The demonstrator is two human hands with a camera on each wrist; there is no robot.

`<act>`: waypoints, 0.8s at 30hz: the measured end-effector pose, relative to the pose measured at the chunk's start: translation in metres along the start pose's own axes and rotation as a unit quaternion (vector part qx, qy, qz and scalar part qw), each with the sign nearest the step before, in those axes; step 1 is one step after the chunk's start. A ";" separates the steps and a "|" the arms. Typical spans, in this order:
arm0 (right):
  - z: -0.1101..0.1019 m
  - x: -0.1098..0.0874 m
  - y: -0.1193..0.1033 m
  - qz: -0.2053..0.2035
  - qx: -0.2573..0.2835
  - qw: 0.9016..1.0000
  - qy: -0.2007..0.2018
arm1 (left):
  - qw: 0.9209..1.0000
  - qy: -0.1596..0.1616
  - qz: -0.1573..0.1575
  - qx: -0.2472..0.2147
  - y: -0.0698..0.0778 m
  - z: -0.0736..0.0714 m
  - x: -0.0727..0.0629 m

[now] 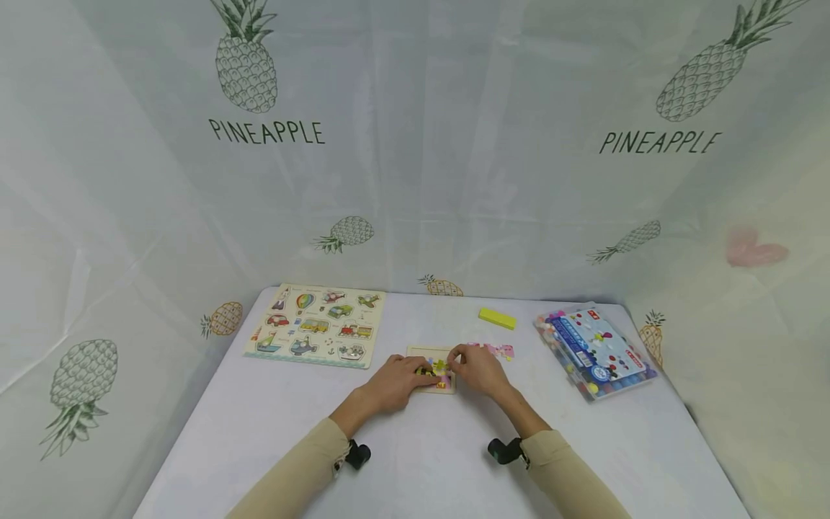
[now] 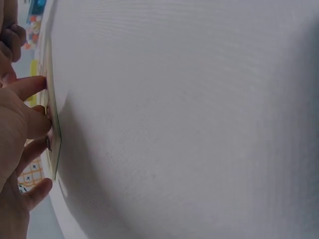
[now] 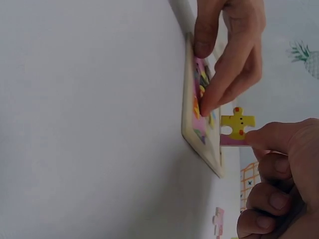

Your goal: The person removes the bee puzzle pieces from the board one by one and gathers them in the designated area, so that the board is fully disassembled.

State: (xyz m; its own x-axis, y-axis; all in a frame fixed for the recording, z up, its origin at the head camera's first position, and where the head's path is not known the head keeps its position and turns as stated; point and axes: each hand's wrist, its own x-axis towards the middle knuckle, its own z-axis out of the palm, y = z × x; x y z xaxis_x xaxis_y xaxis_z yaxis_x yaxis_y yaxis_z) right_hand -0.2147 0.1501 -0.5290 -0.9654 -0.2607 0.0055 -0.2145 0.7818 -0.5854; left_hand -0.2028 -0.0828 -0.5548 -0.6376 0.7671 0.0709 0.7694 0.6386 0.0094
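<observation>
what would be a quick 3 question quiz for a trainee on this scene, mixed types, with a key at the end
1. Which hand pinches the yellow piece?
2. True or false: in the head view, the yellow block lies to the left of the case.
3. What does the left hand touch?
a) the case
b) the yellow block
c) the small puzzle

Key:
1. The right hand
2. True
3. c
</observation>
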 end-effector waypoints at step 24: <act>-0.082 -0.021 0.081 0.081 0.068 0.993 -0.058 | 0.999 -0.003 -0.012 -0.040 0.000 0.000 0.000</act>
State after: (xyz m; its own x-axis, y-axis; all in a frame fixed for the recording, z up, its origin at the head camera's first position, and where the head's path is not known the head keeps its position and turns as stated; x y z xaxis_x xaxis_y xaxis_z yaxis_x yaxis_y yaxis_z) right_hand -0.2239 0.2654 -0.5102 -0.9601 -0.2082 -0.1869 -0.0284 0.7371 -0.6752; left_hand -0.2032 -0.0824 -0.5551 -0.6558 0.7523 0.0638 0.7545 0.6501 0.0899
